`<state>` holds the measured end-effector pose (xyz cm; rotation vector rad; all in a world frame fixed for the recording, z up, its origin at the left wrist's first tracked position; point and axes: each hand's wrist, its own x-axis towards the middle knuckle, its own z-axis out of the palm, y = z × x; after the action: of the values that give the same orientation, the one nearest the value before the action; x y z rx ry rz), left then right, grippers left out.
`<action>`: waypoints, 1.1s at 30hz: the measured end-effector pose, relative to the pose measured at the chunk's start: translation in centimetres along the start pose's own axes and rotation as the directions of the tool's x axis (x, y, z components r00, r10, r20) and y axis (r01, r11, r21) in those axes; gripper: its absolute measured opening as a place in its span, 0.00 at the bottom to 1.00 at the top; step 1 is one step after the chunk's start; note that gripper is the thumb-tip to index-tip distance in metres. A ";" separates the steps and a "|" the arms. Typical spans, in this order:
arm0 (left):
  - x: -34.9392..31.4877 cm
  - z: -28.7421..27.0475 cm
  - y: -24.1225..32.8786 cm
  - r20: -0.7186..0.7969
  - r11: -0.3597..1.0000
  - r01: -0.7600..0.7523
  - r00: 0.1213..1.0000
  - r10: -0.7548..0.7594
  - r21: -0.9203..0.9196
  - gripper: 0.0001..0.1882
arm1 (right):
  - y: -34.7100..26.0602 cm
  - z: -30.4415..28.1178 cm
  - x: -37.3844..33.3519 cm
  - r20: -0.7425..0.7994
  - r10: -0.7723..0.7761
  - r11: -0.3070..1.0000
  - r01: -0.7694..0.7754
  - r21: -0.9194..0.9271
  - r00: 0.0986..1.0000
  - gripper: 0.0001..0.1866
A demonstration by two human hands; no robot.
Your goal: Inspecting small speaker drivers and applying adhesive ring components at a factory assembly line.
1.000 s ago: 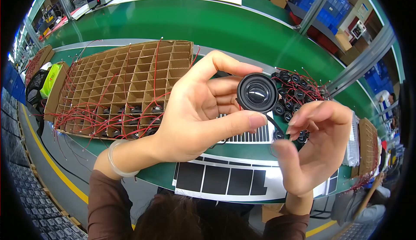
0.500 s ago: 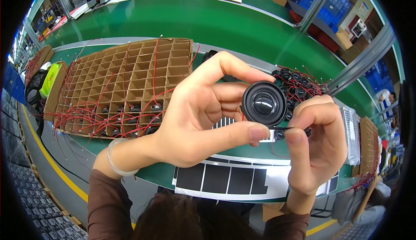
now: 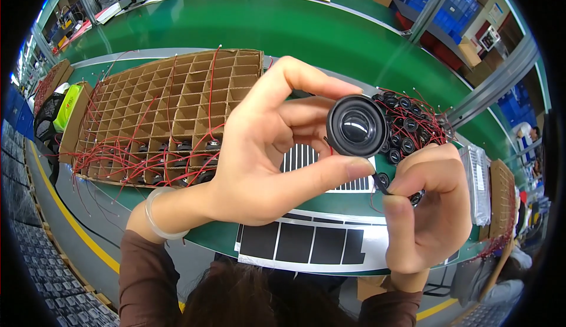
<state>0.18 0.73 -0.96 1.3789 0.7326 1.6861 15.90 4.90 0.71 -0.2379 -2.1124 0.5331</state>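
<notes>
My left hand (image 3: 253, 162) grips a small round black speaker (image 3: 357, 127) by its rim, thumb below and fingers above, its shiny domed centre facing up. A narrow black strip (image 3: 379, 183) runs from beside the left thumb tip to my right hand (image 3: 433, 209). The right thumb and forefinger pinch the strip's lower end, with the other fingers curled in. Whether the strip's upper end sticks to the speaker rim is hidden by the thumb. A bit of red wire shows beside the speaker's left edge.
On the left stands a cardboard divider box (image 3: 177, 97) with red-wired speakers in its near cells. More speakers (image 3: 407, 123) lie heaped at the right. Nearer me is a sheet with black rectangles (image 3: 295, 243); a striped sheet (image 3: 302, 160) lies behind the left hand. The green belt (image 3: 236, 23) runs beyond.
My right hand has moved slightly down and left, and the strip now slants downward rather than lying level. The speaker has risen slightly to the left with my left hand.
</notes>
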 end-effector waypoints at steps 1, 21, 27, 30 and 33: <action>0.0 -0.1 -0.2 0.001 0.998 -0.046 0.999 0.046 0.033 0.29 | -0.3 0.1 0.0 -0.006 0.037 0.999 -0.037 -0.011 0.999 0.07; -0.4 -0.5 -0.3 0.269 0.992 -0.128 0.956 0.121 0.008 0.27 | -0.4 -0.3 0.1 -0.054 0.113 0.994 -0.113 0.016 0.992 0.09; -0.3 -0.3 -0.3 0.239 0.995 -0.093 0.967 0.083 0.030 0.28 | -0.2 -1.1 0.4 0.037 0.083 0.992 -0.079 -0.094 0.996 0.08; -0.5 -0.2 -0.5 0.149 0.999 -0.040 0.988 0.036 0.019 0.26 | -0.1 -0.5 0.7 0.015 0.103 0.968 -0.096 -0.231 0.995 0.08; -0.5 -0.1 -0.3 0.114 0.997 -0.070 0.991 0.065 0.040 0.24 | 0.7 0.2 0.8 -0.371 0.179 0.948 -0.261 -0.184 0.911 0.13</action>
<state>0.18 0.42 -1.52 1.5316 0.6685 1.6376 15.28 5.73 0.91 -0.6644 -1.8020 0.3429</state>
